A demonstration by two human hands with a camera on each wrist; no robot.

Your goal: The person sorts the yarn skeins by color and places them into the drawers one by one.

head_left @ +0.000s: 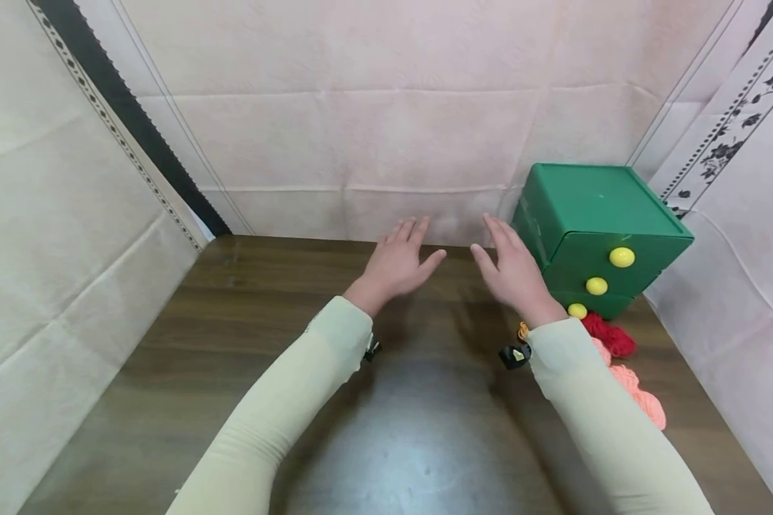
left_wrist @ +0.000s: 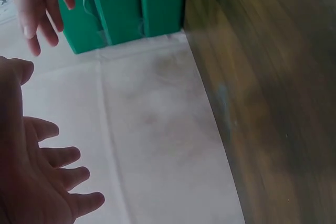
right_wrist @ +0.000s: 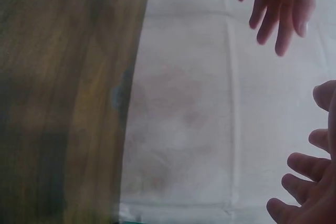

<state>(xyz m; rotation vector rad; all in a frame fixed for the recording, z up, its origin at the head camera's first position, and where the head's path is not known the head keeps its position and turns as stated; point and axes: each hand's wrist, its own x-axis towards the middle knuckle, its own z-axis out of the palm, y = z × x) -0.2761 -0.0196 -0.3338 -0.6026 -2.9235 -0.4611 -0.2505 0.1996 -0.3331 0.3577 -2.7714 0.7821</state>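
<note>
Both hands are held out over the dark wooden table [head_left: 264, 343], a short way apart, with nothing in either. My left hand [head_left: 401, 263] has straight fingers that point toward the back wall; the left wrist view shows its fingers [left_wrist: 60, 156] spread. Fingers extended, my right hand [head_left: 514, 270] hovers just left of a green drawer box [head_left: 608, 200]; whether it touches the box I cannot tell. Three round yellow knobs [head_left: 621, 257] run down the front of the box. In the right wrist view, the right hand's fingers [right_wrist: 304, 182] hold nothing.
A bundle of red yarn [head_left: 608, 336] lies in front of the box, with pink yarn [head_left: 638, 393] nearer me, partly behind the right sleeve [head_left: 605, 422]. Pale cloth walls [head_left: 419, 143] enclose the table at the back and on both sides.
</note>
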